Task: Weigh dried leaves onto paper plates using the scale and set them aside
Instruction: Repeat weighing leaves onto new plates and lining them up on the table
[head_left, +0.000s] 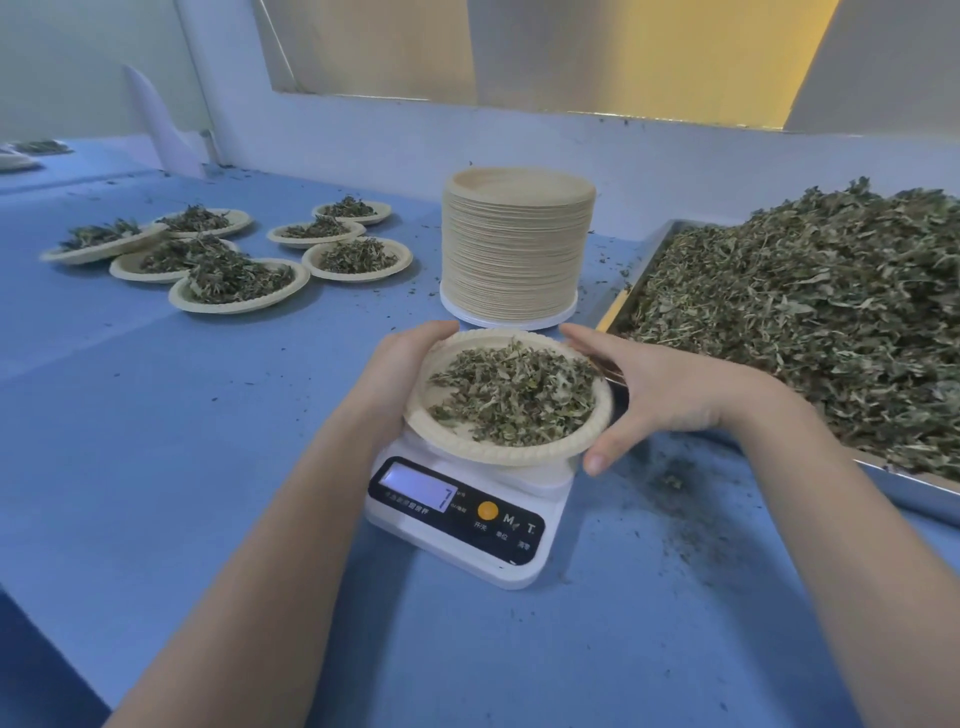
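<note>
Head view: left hand (397, 371) and right hand (657, 387) cup the plate (524, 454) rim on the scale (457, 525), fingers curled around it, likely to carry leaves (514, 395) aside level

The scale (457, 519) display reads 7 — its buttons, M and T.

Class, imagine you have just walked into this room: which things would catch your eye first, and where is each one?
A big heap of dried leaves fills the metal tray on the right. In the middle, the left hand and right hand hold a leaf-filled paper plate over a white scale, with a tall plate stack behind. Seven filled plates sit at far left.
</note>
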